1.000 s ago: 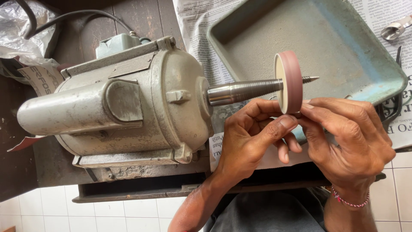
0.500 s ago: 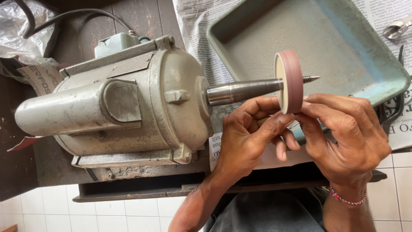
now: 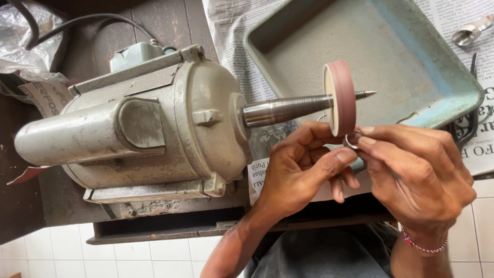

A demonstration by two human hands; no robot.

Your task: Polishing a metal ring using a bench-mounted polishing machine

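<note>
Newspaper underlies a teal tray (image 3: 411, 98) (nothing visible inside); both hands (image 3: 360, 164) pinch a ring (image 3: 352, 140) against the wheel (image 3: 340, 98).

Hands creep up toward the wheel

Both hands have risen a touch at lower right; the small metal ring (image 3: 353, 140) now sits against the pink polishing wheel (image 3: 343, 98).

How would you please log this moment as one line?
left hand: pinching ring | right hand: pinching ring | ring: at pink polishing wheel edge | wheel: on motor spindle
</note>
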